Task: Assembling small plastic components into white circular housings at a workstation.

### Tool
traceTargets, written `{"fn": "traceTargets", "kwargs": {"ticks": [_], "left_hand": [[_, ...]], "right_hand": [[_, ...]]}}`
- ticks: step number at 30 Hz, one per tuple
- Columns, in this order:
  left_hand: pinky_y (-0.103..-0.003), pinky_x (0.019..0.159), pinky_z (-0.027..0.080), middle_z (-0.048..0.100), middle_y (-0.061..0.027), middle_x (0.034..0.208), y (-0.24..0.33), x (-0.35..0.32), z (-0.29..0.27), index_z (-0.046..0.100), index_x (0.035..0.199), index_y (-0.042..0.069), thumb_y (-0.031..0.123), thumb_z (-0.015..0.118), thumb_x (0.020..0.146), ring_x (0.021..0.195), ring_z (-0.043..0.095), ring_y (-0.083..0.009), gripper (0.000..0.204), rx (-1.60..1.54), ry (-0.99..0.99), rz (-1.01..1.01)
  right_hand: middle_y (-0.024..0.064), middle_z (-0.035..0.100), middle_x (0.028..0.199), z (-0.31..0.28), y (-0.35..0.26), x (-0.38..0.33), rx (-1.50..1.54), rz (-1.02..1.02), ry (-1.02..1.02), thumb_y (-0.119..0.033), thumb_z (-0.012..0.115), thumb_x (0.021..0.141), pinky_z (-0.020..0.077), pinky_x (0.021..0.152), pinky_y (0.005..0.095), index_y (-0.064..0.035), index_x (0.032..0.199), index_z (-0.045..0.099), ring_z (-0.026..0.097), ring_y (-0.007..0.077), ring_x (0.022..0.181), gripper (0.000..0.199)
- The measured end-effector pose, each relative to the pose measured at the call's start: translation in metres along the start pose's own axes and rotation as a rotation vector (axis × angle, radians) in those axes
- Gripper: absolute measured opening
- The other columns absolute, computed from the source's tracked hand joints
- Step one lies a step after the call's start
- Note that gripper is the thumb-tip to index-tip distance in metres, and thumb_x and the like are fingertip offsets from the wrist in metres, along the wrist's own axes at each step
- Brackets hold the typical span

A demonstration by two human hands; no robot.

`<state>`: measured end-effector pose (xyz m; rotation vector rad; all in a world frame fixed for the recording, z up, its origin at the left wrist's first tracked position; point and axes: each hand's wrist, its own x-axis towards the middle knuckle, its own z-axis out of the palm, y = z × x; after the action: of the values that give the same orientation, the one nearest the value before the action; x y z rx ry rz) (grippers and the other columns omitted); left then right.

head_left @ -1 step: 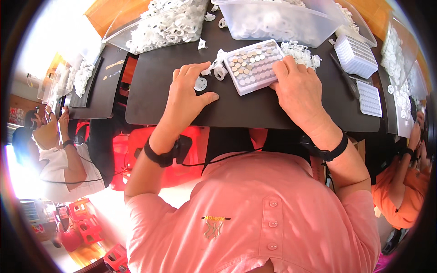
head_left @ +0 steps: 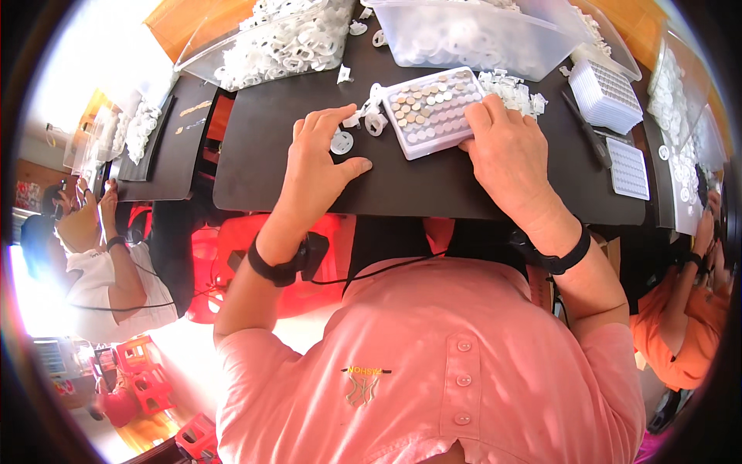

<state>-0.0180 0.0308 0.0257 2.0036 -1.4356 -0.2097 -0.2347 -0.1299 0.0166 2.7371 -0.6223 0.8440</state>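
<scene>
A white plastic tray sits tilted on the dark table, small round silvery discs lying over part of its rows of round pockets. The fingers of my right hand are closed on the tray's right edge, its thumb hidden beneath them. To the left of the tray, my left hand is open, thumb and fingers apart, with nothing between them. Just beyond its thumb are a flat white round piece and a few white plastic parts.
Clear bins of white plastic parts stand along the far edge. Loose white parts lie behind my right hand. At right are stacked white trays, a single tray and a dark long tool. Co-workers sit on both sides.
</scene>
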Motion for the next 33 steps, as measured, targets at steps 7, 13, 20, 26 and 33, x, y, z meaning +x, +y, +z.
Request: {"fn": "traceTargets", "kwargs": {"ticks": [7, 13, 20, 26, 33], "left_hand": [[-0.036, 0.094, 0.049, 0.063, -0.008, 0.12, -0.001, -0.031, 0.02, 0.063, 0.13, 0.007, 0.003, 0.08, 0.069, 0.115, 0.054, -0.026, 0.064, 0.097, 0.361, -0.083], [-0.035, 0.094, 0.049, 0.065, -0.008, 0.112, 0.005, -0.014, 0.032, 0.066, 0.125, 0.004, 0.002, 0.077, 0.071, 0.11, 0.058, -0.0232, 0.055, -0.157, 0.304, -0.074], [-0.033, 0.081, 0.052, 0.062, -0.0077, 0.105, 0.006, -0.026, 0.038, 0.068, 0.107, 0.003, 0.001, 0.078, 0.073, 0.103, 0.056, -0.0249, 0.036, -0.193, 0.518, -0.08], [-0.036, 0.07, 0.046, 0.059, -0.0054, 0.087, 0.014, -0.016, 0.047, 0.068, 0.09, 0.005, 0.005, 0.08, 0.072, 0.087, 0.053, -0.0235, 0.022, -0.023, 0.4, -0.012], [-0.029, 0.068, 0.047, 0.059, -0.0047, 0.082, 0.015, -0.008, 0.053, 0.071, 0.095, 0.001, 0.005, 0.081, 0.075, 0.078, 0.055, -0.0156, 0.022, -0.051, 0.378, -0.042]], "right_hand": [[0.0076, 0.057, 0.088, 0.002, -0.004, 0.006, -0.005, 0.165, -0.084, -0.017, 0.077, 0.077, 0.0488, 0.06, 0.0402, -0.008, 0.094, 0.057, 0.067, 0.027, 0.073, 0.028], [0.0091, 0.058, 0.094, 0.001, -0.006, 0.005, 0.094, 0.148, -0.066, -0.016, 0.08, 0.076, 0.0504, 0.063, 0.041, -0.0078, 0.097, 0.058, 0.067, 0.0286, 0.075, 0.032], [0.007, 0.056, 0.09, -0.018, -0.004, -0.022, 0.36, 0.12, 0.189, -0.008, 0.079, 0.075, 0.048, 0.061, 0.0397, -0.0087, 0.096, 0.06, 0.062, 0.0281, 0.069, 0.028], [0.0041, 0.057, 0.077, -0.009, -0.011, -0.035, 0.708, 0.13, 0.188, -0.003, 0.077, 0.075, 0.0454, 0.058, 0.0361, -0.0076, 0.082, 0.061, 0.058, 0.0249, 0.064, 0.018], [0.0044, 0.056, 0.076, -0.004, -0.013, -0.042, 0.72, 0.114, 0.193, -0.003, 0.077, 0.074, 0.0446, 0.058, 0.0369, -0.0079, 0.081, 0.06, 0.057, 0.0246, 0.065, 0.019]]}}
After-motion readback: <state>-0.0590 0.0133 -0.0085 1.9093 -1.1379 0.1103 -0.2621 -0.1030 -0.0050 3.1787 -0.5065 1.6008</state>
